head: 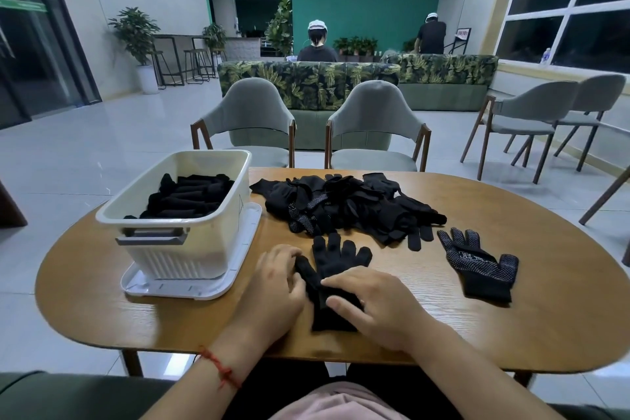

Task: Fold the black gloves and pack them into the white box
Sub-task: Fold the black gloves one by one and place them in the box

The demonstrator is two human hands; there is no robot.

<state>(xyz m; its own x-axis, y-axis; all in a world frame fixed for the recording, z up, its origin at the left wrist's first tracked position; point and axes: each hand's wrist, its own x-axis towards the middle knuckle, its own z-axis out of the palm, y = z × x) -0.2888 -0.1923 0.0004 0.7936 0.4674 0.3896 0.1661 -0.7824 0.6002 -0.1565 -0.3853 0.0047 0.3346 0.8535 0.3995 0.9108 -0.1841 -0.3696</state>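
A black glove (335, 257) lies flat near the table's front edge, fingers pointing away from me. My left hand (272, 286) pinches the glove's thumb at its left side. My right hand (368, 303) rests on the glove's palm and cuff with fingers laid across it. A pile of loose black gloves (344, 204) lies behind it in the middle of the table. One dotted black glove (480, 264) lies alone to the right. The white box (204, 232) stands at the left and holds several folded black gloves (187, 198).
The box stands on its white lid (245, 249) on the oval wooden table (511, 327). Two grey chairs (371, 126) face me across the table, with more chairs at the right. Two people sit or stand far behind a leaf-patterned sofa.
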